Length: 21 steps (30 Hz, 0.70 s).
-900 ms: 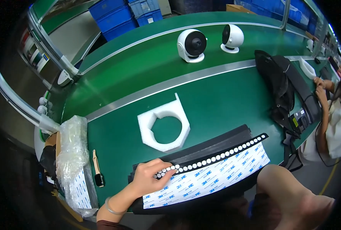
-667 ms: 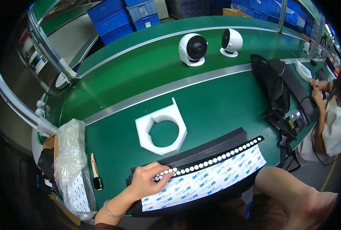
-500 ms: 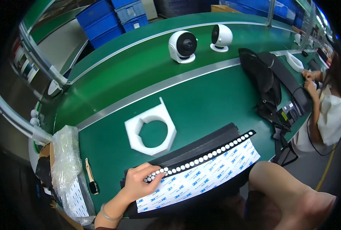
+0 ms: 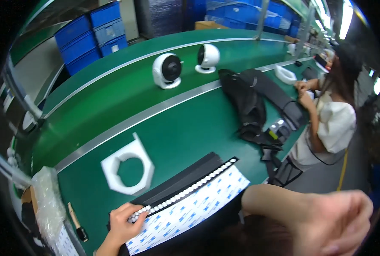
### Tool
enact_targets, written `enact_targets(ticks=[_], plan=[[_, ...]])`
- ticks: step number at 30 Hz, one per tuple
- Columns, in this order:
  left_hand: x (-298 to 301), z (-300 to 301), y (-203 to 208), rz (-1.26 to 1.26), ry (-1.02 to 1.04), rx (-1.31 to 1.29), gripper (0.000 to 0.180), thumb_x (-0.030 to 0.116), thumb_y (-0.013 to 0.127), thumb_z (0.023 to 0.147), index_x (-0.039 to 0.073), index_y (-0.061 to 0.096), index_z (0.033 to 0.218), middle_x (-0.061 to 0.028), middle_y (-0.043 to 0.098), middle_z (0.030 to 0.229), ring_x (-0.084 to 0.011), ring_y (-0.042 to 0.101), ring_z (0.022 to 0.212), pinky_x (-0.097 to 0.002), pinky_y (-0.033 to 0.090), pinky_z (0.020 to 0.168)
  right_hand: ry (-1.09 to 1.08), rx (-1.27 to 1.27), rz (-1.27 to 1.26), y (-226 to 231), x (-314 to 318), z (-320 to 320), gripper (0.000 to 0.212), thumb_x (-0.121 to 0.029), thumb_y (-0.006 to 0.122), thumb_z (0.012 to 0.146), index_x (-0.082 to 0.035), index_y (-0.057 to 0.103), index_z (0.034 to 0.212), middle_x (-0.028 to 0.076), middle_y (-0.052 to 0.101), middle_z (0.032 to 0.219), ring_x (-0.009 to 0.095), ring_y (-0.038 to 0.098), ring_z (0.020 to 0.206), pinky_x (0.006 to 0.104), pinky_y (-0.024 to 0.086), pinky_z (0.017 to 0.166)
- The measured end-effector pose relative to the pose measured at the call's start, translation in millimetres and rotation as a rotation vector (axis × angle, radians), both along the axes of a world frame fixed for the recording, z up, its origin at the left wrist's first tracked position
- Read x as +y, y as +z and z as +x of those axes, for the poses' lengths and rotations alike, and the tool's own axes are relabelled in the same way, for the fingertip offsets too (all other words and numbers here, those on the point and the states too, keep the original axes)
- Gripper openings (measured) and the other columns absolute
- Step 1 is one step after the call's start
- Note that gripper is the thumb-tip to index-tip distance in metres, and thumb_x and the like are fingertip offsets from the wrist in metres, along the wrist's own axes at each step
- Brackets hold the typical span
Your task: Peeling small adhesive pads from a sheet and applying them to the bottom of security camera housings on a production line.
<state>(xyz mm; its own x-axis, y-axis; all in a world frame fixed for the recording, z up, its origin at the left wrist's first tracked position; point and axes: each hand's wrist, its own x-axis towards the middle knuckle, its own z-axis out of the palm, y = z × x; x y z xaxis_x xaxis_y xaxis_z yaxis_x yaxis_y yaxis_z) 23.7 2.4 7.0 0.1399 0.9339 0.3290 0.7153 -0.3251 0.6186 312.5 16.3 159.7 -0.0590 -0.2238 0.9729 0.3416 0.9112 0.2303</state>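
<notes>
Workbench seen from above, with both hands of the person in view. The left hand [image 4: 127, 221], at lower left, pinches the near-left end of the black strip [image 4: 197, 185] between thumb and fingers. The black strip, which bears a row of white discs, runs obliquely up to the right along the upper edge of a white sheet [image 4: 194, 212] printed in blue. Dark flat pieces [image 4: 179, 177] lie just behind the strip, on the green table [image 4: 190, 123]. The right hand [image 4: 339, 222] is raised at lower right, well apart from the strip; its fingers are bent (motion blur softens their outline), and whether they grip anything cannot be told.

Beyond the left hand stands a white foam block [image 4: 132, 149] with a round opening. A brush [image 4: 74, 217] with a pale handle lies farther left, near a package in clear plastic [image 4: 49, 200]. Two white rounded devices [image 4: 171, 68] with black fronts stand at the back; a black bag [image 4: 246, 100] lies toward the right, near a seated co-worker [image 4: 336, 128].
</notes>
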Motion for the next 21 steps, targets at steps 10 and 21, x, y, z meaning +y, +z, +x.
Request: enact_targets(ticks=[10,21], plan=[[-13,-20,-5,-0.080,-0.001,0.005,0.016,0.008,0.063,0.072,0.001,0.061,0.086,-0.0138,0.059,0.075,-0.0279,0.060,0.066,-0.0300,0.047,0.059,0.500,-0.466,-0.564,21,-13,19,0.013,-0.014,0.045,0.084,-0.011,0.054,0.092,0.007,0.059,0.086,0.018,0.058,0.071,0.0301,0.048,0.061],[1,-20,-24,0.121,-0.020,0.100,0.016,0.000,0.068,0.057,0.001,0.057,0.069,-0.0090,0.053,0.056,-0.0198,0.049,0.047,-0.0302,0.036,0.045,1.095,-0.532,-0.762,1,16,-68,0.016,-0.011,0.045,0.083,-0.008,0.056,0.095,0.008,0.060,0.091,0.020,0.059,0.074,0.0291,0.048,0.062]])
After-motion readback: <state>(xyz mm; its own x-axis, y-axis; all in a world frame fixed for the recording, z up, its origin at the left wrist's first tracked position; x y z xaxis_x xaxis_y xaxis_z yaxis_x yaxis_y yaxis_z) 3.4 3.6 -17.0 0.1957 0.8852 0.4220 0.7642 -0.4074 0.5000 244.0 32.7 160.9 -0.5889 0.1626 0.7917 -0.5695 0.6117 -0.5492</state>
